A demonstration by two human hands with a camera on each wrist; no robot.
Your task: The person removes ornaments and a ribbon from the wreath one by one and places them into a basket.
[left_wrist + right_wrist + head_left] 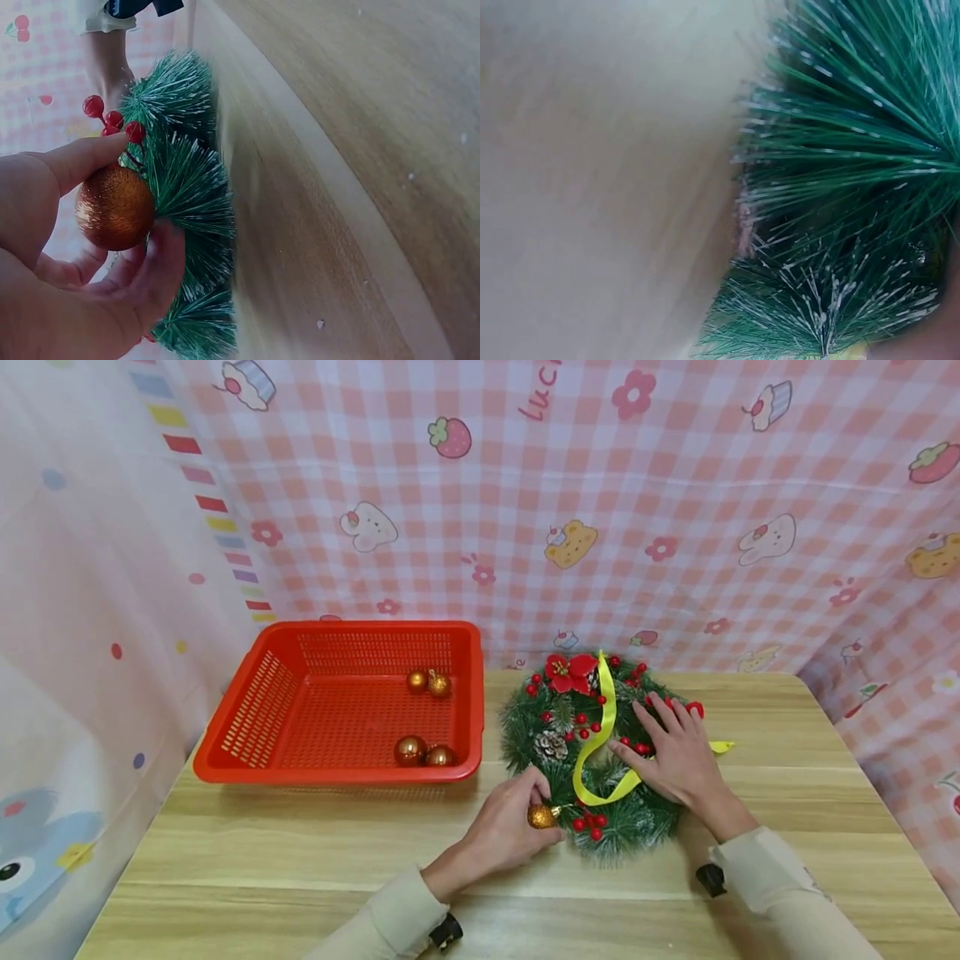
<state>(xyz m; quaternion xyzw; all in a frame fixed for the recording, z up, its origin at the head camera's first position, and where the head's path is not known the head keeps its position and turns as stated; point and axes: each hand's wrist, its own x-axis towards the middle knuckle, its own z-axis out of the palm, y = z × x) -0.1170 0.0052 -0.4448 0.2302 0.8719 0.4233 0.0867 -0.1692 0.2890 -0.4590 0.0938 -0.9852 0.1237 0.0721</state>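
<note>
wreath [592, 760] flat, bauble [541, 816] gripped (left hand [506, 827])

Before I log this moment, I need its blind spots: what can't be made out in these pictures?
- Right wrist view: the right hand itself is out of frame; only blurred wreath needles and table show.
- Left wrist view: whether the glitter ball is hooked onto the wreath; the left hand and needles cover its cap.
- Head view: the wreath part under the right hand.
- Head view: the basket balls' hangers, too small.
</note>
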